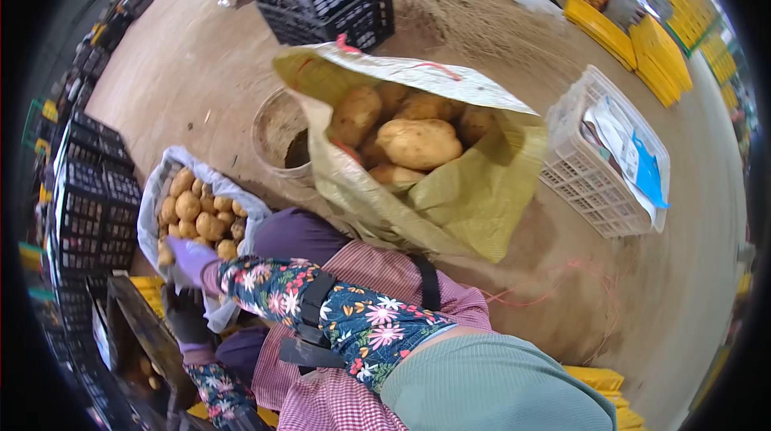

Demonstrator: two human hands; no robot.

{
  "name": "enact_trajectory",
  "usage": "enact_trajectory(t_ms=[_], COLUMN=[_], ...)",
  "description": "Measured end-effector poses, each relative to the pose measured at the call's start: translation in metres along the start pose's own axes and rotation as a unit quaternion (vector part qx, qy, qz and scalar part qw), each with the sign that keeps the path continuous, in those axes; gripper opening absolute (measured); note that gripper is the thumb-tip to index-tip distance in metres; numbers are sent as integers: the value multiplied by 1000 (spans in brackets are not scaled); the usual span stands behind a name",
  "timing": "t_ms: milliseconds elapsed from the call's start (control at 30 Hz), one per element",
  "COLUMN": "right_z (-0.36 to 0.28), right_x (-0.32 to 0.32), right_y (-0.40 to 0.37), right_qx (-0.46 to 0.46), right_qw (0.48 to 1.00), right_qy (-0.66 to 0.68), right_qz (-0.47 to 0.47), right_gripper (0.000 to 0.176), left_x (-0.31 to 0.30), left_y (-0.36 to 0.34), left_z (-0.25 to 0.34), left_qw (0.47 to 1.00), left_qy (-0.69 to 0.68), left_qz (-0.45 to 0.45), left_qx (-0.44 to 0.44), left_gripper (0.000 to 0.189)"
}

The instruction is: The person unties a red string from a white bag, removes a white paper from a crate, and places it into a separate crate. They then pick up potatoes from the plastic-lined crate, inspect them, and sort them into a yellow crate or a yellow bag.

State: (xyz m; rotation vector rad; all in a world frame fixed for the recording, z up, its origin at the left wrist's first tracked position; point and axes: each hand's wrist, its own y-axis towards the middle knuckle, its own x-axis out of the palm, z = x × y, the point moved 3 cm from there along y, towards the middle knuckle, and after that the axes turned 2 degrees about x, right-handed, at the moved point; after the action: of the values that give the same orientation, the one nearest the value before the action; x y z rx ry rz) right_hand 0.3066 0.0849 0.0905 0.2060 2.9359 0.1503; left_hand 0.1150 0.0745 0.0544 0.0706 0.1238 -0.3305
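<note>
While the right hand (190, 260), purple-gloved, hangs over the rim of one lined basket (148, 220), small potatoes (210, 227) lie right at its fingers; whether it grips one, I can't tell! Just beside it, the dark-gloved left hand (189, 317), grip unclear. Beyond: one open sack (490, 198) of large potatoes (419, 144), one pale crate (598, 202), its papers (614, 132) unreadable, two stacked black crates (363, 17).

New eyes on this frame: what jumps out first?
The gaping yellow-green woven sack holding large potatoes, just above centre. Next, the floral sleeve stretched across below it, leading to the purple-gloved right hand at the white-lined container of smaller potatoes, left of centre.
</note>
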Motion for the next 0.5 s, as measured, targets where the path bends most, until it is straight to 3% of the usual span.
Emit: enact_trajectory(t_ms=[67,100,167,200,267,333,367,400,467,500], right_z=[32,38,22,22,24,31,32,13,-45,-55], right_x=[23,14,-8,-7,3,15,18,4,-65,-92], right_y=[21,18,0,0,-4,-4,-4,-7,-41,-55], right_qx=[105,146,202,194,167,163,81,0,1,-105], right_qw=[994,988,976,976,980,976,978,971,990,993], right_qy=[0,-19,-53,-58,-65,-77,-132,-184,-102,-53], right_qz=[-12,-37,-57,-80,-89,-120,-137,-151,-93,21], right_gripper=[34,38,50,70,61,56,44,32,25,22], left_x=[19,43,50,53,64,57,60,45,11,12], left_y=[-7,-13,-13,-13,-13,1,8,20,44,49], left_z=[11,28,13,5,9,8,8,-13,-68,-67], left_qw=[999,990,999,991,999,997,930,928,986,985], left_qy=[1,-105,52,128,43,-11,-340,-344,-152,-155], left_qz=[9,34,-2,-10,10,72,99,101,16,18], left_qx=[-36,-92,-12,30,-7,35,-99,-101,-63,-68], left_gripper=[44,44,53,59,59,59,60,60,63,63])
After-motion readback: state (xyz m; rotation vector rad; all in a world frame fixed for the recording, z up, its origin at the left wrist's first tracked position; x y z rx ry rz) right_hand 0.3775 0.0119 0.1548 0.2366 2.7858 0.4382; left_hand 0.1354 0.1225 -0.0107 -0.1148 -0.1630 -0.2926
